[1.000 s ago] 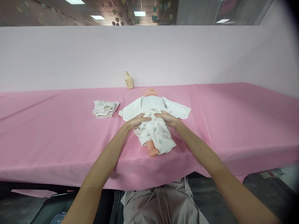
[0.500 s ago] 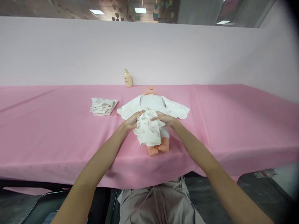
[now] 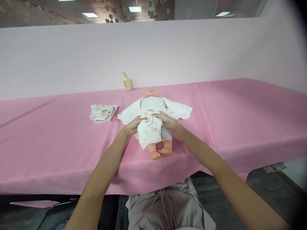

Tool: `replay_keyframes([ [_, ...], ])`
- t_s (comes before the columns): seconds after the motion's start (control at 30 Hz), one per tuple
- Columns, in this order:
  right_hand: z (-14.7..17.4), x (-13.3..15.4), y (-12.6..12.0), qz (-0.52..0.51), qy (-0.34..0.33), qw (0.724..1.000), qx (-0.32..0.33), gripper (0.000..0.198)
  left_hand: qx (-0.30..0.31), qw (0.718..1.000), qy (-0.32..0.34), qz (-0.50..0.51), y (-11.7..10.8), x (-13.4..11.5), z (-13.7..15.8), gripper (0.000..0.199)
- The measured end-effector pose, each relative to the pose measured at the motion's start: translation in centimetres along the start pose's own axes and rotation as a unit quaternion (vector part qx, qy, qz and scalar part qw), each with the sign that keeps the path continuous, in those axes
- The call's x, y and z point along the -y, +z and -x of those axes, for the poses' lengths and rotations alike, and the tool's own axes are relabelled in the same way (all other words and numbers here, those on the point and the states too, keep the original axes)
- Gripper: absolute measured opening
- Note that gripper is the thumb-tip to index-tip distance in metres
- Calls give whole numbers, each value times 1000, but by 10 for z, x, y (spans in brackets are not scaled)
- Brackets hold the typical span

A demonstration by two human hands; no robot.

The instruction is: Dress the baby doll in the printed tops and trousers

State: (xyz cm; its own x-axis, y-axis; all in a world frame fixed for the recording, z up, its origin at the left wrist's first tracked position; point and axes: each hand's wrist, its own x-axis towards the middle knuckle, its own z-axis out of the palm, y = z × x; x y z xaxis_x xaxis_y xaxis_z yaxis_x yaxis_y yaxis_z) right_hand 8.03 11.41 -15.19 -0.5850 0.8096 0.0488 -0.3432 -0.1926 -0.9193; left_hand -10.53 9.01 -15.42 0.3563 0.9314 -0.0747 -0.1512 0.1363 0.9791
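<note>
A baby doll (image 3: pixel 154 154) lies on its back, feet toward me, with a white long-sleeved top (image 3: pixel 178 109) spread under its arms. Over its belly and legs I hold a small white printed baby garment (image 3: pixel 150 131), its upper part bunched. My left hand (image 3: pixel 134 124) is closed on the garment's left side. My right hand (image 3: pixel 166 120) grips the bunched cloth from the right, thumb pointing inward. The garment covers part of the doll's left-side leg. Its exact kind is hard to tell.
A folded stack of white printed cloth (image 3: pixel 103 114) lies to the left of the doll. A cream pump bottle (image 3: pixel 127 82) stands at the back against the white wall (image 3: pixel 153 51). A pink cloth (image 3: pixel 59 143) covers the table.
My hands have drawn slightly closer together, gathering the garment's upper part more tightly. The camera view has tilted a little, shifting the scene.
</note>
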Motion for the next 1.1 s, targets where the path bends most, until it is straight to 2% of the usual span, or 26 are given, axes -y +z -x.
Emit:
replay_keyframes([
  [0.13, 7, 7, 0, 44, 20, 992, 114, 41, -43, 996, 7, 83, -1, 5, -1, 26],
  [0.27, 11, 11, -1, 72, 48, 983, 162, 52, -25, 996, -5, 82, -2, 5, -1, 33],
  [0.37, 12, 11, -1, 25, 58, 985, 163, 44, -1, 998, -2, 57, -6, 4, -1, 43],
  [0.53, 9, 7, -4, -31, 48, 992, 113, 38, 78, 997, 0, -17, -7, 3, 1, 60],
  [0.6, 8, 6, -6, -36, 49, 993, 105, 36, 91, 995, -7, -37, -4, 0, 4, 64],
  [0.7, 6, 4, -8, -34, 50, 993, 99, 33, 77, 996, -19, -38, 1, -4, 7, 64],
  [0.93, 8, 9, -4, -27, 78, 991, 102, 32, 23, 1000, -16, -2, 5, -3, 8, 48],
  [1.1, 14, 18, -4, 56, 65, 983, 161, 49, -11, 999, -28, 22, -1, 3, 3, 49],
])
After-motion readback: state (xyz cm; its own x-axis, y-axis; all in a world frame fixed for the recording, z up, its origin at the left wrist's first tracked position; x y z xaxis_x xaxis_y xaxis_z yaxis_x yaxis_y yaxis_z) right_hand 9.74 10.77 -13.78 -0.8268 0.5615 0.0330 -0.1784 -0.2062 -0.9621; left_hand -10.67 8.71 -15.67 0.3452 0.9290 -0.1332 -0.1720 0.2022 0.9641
